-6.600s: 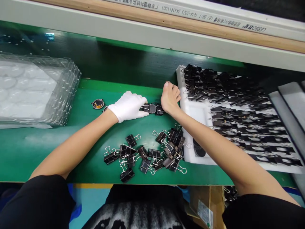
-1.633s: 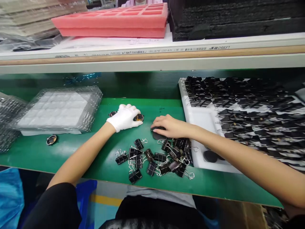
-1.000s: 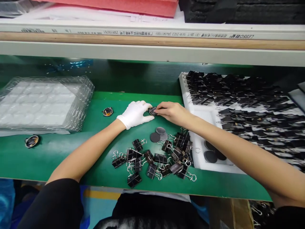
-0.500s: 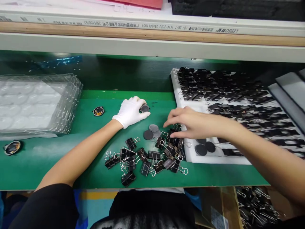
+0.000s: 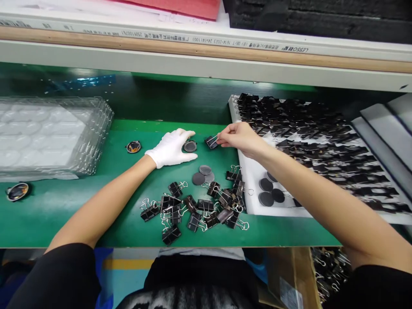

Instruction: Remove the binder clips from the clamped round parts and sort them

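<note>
Your green bench mat (image 5: pixel 64 214) is the biggest thing here, smooth and flat under both forearms. Beyond your right hand lies a white foam tray (image 5: pixel 254 201), its far part packed with rows of black metal clips (image 5: pixel 305 124); three flat dark discs (image 5: pixel 268 191) sit in its near corner under your right forearm. Far off to the left of your gloved hand is a stack of clear, dimpled plastic trays (image 5: pixel 48 133). Between your forearms, nearer you than both hands, is a loose heap of black clips (image 5: pixel 196 206) with bent wire handles, and a few grey discs (image 5: pixel 202 174) just beyond it.

Your left hand (image 5: pixel 170 148), in a white cloth glove, rests on the mat with its fingertips against a small round dark part (image 5: pixel 190 146). Your bare right hand (image 5: pixel 240 138) pinches the wire handle of one black clip (image 5: pixel 211 142), just to the right of that round part. The hands are close, not touching.
</note>
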A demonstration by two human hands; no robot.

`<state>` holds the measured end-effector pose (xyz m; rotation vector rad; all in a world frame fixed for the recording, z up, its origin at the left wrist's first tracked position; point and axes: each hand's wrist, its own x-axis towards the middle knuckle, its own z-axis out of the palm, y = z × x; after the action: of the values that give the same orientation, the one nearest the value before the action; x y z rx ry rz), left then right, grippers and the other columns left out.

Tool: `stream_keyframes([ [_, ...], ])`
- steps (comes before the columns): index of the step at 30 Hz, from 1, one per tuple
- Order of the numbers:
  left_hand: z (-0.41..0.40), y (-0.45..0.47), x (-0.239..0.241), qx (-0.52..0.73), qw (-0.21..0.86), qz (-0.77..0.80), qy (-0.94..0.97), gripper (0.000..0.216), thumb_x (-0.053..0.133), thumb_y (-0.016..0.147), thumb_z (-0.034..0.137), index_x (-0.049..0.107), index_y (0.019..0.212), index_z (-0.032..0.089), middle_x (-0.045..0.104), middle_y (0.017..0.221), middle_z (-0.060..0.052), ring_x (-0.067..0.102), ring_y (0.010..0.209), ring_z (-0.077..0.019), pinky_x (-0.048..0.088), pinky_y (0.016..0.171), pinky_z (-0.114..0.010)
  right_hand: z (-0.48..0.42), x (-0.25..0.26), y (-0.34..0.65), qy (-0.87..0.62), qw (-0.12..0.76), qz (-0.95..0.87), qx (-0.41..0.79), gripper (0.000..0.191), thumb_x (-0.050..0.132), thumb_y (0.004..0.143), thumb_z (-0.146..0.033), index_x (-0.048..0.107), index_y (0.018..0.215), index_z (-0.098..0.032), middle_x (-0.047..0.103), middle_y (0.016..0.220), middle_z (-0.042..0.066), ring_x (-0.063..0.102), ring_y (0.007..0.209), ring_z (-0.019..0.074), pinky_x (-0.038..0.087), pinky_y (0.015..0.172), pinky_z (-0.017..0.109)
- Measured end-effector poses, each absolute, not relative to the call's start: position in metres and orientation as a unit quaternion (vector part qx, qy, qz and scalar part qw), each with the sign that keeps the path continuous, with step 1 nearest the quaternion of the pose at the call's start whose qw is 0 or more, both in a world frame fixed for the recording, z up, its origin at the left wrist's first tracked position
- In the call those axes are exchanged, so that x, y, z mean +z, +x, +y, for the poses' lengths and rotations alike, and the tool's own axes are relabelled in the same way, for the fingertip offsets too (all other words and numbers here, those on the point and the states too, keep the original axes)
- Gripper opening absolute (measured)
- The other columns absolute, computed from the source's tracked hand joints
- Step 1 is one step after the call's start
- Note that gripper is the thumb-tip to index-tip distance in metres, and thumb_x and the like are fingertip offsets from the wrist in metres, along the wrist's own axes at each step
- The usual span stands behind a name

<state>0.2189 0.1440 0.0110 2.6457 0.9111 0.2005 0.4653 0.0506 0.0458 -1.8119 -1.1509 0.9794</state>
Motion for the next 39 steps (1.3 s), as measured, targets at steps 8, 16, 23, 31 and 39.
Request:
stream_keyframes([
  [8,0.139,0.223,0.006,0.099,0.150,0.341,0.923,0.052,0.051,0.099,0.051,0.063,0.143,0.025,0.067,0.139,-0.010,0.063,0.126,-0.0332,0.047,0.106,-0.045,0.055,0.037,0.451,-0.758,0.247,-0.499,0.341,0.030,0.079,0.088,-0.033,0.062,0.068,-0.020,0.072,0.072,0.006,0.067,0.065,0.0178,0.058,0.067,0.034],
  [16,0.147,0.217,0.007,0.086,0.162,0.312,0.932,0.070,0.062,0.092,0.061,0.056,0.151,0.024,0.062,0.146,-0.011,0.060,0.129,-0.0345,0.047,0.107,-0.045,0.080,0.038,0.449,-0.727,0.249,-0.623,0.148,0.028,0.052,0.102,-0.046,0.064,0.102,-0.021,0.073,0.104,0.013,0.065,0.100,0.0294,0.053,0.091,0.046],
  [23,0.146,0.218,0.005,0.065,0.107,0.359,0.925,0.051,0.067,0.090,0.060,0.071,0.125,0.023,0.067,0.127,-0.012,0.062,0.116,-0.0357,0.047,0.097,-0.046,0.113,0.005,0.424,-0.766,0.244,-0.590,0.074,0.046,0.031,0.108,-0.051,0.057,0.132,-0.022,0.053,0.144,0.023,0.043,0.140,0.0429,0.030,0.114,0.072],
  [31,0.141,0.229,0.003,0.053,0.111,0.357,0.926,0.054,0.069,0.087,0.066,0.074,0.112,0.018,0.071,0.114,-0.014,0.064,0.110,-0.0358,0.044,0.093,-0.045,0.110,-0.019,0.430,-0.817,0.233,-0.525,0.056,0.054,0.015,0.110,-0.051,0.056,0.134,-0.024,0.047,0.148,0.021,0.036,0.147,0.0383,0.026,0.117,0.070],
  [39,0.128,0.246,0.003,0.056,0.105,0.351,0.929,0.056,0.067,0.090,0.067,0.073,0.114,0.017,0.071,0.115,-0.015,0.064,0.113,-0.0358,0.042,0.094,-0.044,0.109,-0.019,0.430,-0.862,0.197,-0.464,0.050,0.052,0.016,0.111,-0.045,0.056,0.136,-0.023,0.047,0.152,0.018,0.036,0.150,0.0317,0.024,0.122,0.061],
])
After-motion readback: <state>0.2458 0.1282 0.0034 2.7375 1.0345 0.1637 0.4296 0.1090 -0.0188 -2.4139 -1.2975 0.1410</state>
